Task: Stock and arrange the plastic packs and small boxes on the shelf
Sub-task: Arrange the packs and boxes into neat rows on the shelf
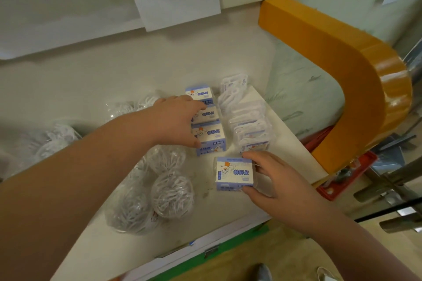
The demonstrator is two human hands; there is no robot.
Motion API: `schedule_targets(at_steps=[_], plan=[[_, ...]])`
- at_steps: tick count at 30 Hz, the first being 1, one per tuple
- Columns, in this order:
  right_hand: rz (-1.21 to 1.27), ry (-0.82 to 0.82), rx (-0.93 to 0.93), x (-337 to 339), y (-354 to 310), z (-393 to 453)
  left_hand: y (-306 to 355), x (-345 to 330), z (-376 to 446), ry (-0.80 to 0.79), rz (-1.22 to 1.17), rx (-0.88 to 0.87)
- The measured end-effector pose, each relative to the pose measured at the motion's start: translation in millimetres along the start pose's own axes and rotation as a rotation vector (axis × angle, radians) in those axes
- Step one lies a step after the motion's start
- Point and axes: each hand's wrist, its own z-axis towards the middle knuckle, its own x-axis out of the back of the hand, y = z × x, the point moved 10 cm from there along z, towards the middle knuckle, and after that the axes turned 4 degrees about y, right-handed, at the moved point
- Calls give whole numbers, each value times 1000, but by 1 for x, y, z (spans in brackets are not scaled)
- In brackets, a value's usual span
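Note:
On the white shelf [223, 210] three small blue-and-white boxes stand in a row: far box [199, 94], middle box [209, 114], near box [211, 138]. My left hand [175, 118] lies against their left side, fingers reaching over the middle box, thumb at the near box. My right hand [271, 178] grips a further blue-and-white box [234, 173] by its right side, low over the shelf in front of the row. Clear plastic packs [247, 121] of white floss picks line up to the right of the boxes.
Round clear bags [171, 194] of white picks lie left and front of the boxes, more bags [57, 139] farther left. An orange curved rail [356, 70] runs past the shelf's right end. A red crate [342, 180] sits below it. The shelf's front edge has a green strip [205, 260].

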Motion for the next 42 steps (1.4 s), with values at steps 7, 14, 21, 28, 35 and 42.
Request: schedule_targets(at_steps=[7,14,21,28,35,42], plan=[[-42,25,76,-15,-13,15,-6,39,-26,343,-347,-26],[-74,89,66,-28,-18,19,12,14,-31,165,-104,-108],[-124,216,86,-29,-31,20,50,-10,-45,131,-16,-283],[-121,326,35,-21,-28,21,49,-12,-37,154,24,-250],[-129,330,13,-12,-24,25,48,-13,-26,114,22,-167],[-89,402,100,12,-38,35,45,-13,-20,86,24,-128]])
